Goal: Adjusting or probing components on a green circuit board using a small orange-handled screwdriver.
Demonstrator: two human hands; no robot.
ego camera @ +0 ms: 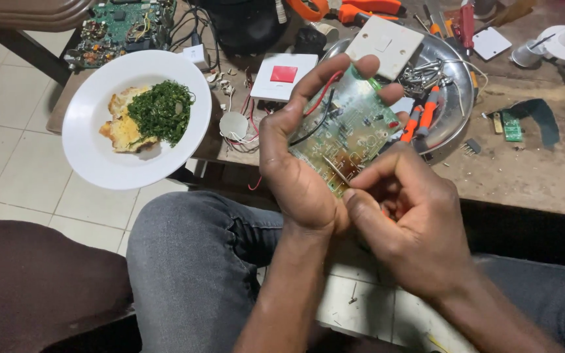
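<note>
Nearest the camera are the person's knees in grey jeans, over a floor of pale tiles, with a dark cushion at the lower left. Above the lap, the right hand is clenched in a pinching grip around a thin metal tool, whose tip rests on a green circuit board. The left hand has its grip wrapped around that board, thumb on the near side and fingers curled over the far edge, holding it tilted in the air just in front of the desk; red and black wires run across the board under the fingers. The desk is worn bare wood with a scuffed top. At its left edge, overhanging the floor, sits a white plate holding a yellowish omelette-like piece with chopped greens heaped on it. Behind the hands, a round metal tray holds a white switch plate, orange-handled tools and a tangle of metal clips. Beside the tray lies a white switch with a red button, and farther back another circuit board sits at the far left.
</note>
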